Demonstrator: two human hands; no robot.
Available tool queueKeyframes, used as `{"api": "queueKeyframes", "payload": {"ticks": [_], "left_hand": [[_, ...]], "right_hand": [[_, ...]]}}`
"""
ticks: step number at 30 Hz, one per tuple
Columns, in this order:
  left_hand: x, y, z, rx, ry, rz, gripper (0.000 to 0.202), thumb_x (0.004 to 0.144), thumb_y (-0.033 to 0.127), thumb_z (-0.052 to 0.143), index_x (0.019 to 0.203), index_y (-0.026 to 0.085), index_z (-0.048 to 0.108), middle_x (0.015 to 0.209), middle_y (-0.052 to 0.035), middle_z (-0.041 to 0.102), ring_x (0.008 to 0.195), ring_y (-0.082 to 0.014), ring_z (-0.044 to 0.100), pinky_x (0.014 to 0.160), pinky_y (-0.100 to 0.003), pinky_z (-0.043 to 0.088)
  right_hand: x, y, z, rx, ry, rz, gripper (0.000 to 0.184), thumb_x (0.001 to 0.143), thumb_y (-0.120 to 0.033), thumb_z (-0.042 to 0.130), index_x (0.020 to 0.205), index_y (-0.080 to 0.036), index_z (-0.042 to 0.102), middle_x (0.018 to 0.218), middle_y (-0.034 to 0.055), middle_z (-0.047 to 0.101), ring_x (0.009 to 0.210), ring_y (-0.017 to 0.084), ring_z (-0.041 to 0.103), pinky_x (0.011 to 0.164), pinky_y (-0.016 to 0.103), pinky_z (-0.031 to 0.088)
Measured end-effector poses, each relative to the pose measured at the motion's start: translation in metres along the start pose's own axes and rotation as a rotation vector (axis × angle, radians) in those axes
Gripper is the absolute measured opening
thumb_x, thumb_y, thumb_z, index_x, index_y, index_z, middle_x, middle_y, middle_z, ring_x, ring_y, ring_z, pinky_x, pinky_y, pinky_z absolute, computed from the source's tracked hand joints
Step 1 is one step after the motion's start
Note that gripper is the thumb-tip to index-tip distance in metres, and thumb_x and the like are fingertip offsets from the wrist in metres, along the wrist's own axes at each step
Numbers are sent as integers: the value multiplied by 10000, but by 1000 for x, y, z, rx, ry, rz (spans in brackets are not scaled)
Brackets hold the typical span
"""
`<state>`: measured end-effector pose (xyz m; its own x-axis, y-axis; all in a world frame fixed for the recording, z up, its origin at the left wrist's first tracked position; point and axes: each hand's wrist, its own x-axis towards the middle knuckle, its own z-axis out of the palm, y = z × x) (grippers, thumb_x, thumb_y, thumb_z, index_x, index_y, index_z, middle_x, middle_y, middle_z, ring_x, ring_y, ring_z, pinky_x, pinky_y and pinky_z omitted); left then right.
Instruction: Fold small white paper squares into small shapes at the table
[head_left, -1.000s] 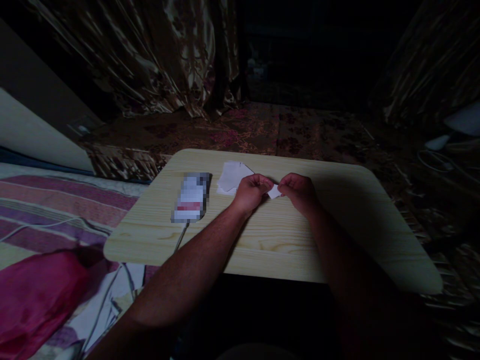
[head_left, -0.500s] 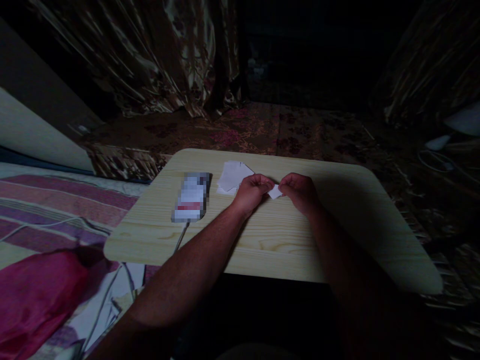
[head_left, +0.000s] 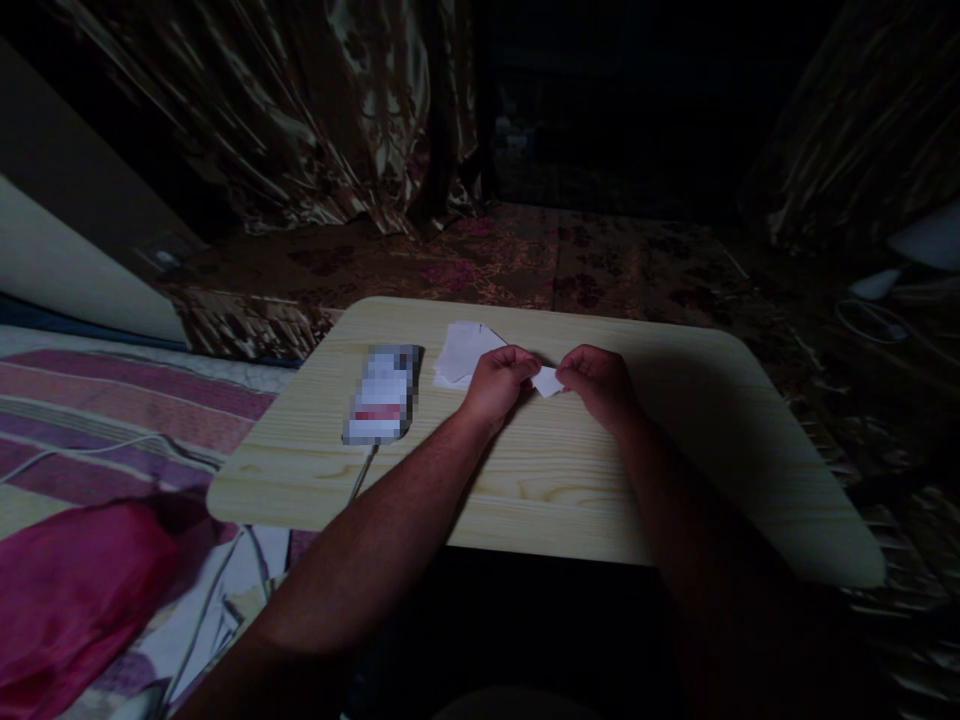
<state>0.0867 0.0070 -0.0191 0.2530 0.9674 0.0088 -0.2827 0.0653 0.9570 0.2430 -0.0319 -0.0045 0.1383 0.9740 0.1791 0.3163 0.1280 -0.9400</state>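
Observation:
A small white piece of paper (head_left: 548,381) is pinched between both my hands just above a light wooden lap table (head_left: 540,470). My left hand (head_left: 499,384) grips its left edge with curled fingers. My right hand (head_left: 597,381) grips its right edge, fingers closed too. Just behind my left hand lies a small stack of white paper sheets (head_left: 464,351) on the table.
A phone (head_left: 382,394) lies on the table's left part, with a cable (head_left: 360,478) running off the near edge. A striped blanket and red cloth (head_left: 90,560) lie to the left. Patterned curtains (head_left: 300,110) and dark floral bedding are behind.
Almost nothing has changed; both hands stay pinched on the small paper, with only slight finger movement.

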Motion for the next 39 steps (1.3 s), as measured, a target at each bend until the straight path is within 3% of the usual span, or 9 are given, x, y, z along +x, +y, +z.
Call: {"api": "queueKeyframes", "payload": {"ticks": [8,12,18,27,35,39], "left_hand": [[-1,1,2,-85,-71,-80,236,639,330,760,746,149,652,688,-21,655,607,-118,572,579,-248,431],[-3,-1,2,-51,-117,-103,280,587,271,804,775,147,639,678,-3,648,567,-94,557,563,-231,415],[-1,-5,1,-27,-83,-28,258,615,271,789,688,150,573,576,29,579,506,-75,509,527,-214,388],[-1,-3,2,-34,-51,-6,263,623,281,778,759,148,597,653,14,631,537,-76,545,541,-208,414],[-2,-5,2,96,-92,-14,281,616,288,776,799,145,618,671,0,654,522,-88,545,517,-213,401],[-3,-7,2,160,-166,65,300,620,226,761,880,144,634,673,16,634,541,-81,536,524,-205,396]], "right_hand": [[-3,-10,-3,2,1,33,95,694,-255,628,729,-166,634,556,-13,615,534,131,572,545,250,416],[-1,-8,-4,30,11,22,108,703,-266,630,734,-163,623,548,-15,607,536,132,571,541,246,410],[-1,-7,-3,41,6,8,104,704,-263,625,739,-165,617,548,-22,600,518,119,538,528,242,388],[-2,-5,1,16,-34,22,83,684,-248,626,723,-176,609,548,-29,598,497,107,512,508,234,368],[1,-5,0,87,-11,60,142,674,-290,645,749,-172,621,592,-12,628,548,133,576,547,252,436],[0,-5,0,96,7,53,138,672,-292,651,740,-174,631,589,-16,614,545,129,559,536,251,432]]}}
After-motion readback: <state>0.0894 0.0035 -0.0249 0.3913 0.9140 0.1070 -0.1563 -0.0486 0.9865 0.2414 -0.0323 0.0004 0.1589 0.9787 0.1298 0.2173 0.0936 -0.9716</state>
